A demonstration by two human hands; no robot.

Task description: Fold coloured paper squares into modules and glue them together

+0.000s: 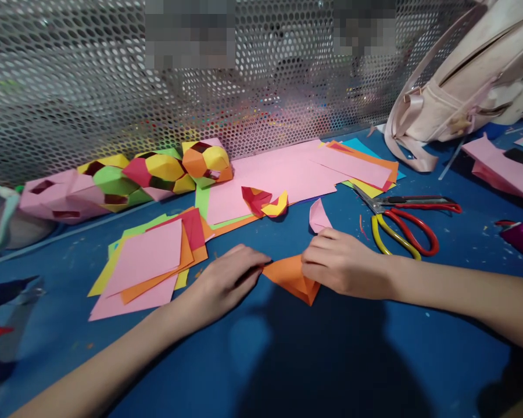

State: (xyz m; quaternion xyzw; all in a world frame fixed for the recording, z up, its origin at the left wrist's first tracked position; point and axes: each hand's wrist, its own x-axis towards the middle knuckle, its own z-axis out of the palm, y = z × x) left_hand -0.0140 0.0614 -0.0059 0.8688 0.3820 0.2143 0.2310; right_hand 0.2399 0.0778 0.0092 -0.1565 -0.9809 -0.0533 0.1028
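A folded orange paper (290, 274) lies on the blue table between my hands, creased into a pointed shape. My left hand (230, 276) is closed at its left tip, with the fingers and thumb pinching that corner. On the right, my right hand (342, 264) has its curled fingers pressed on the paper's other end and covers part of it. Just behind my right hand stands a small folded pink paper piece (319, 217). Farther back are a folded red paper piece (255, 200) and a folded yellow one (277, 205), touching each other.
A pile of coloured paper sheets (146, 255) lies left, and large pink sheets (279, 180) lie behind. Folded paper balls (157, 171) line the perforated metal panel (270, 87). Scissors (407, 229) and a cutter knife (418, 202) lie right, below a backpack (453, 81).
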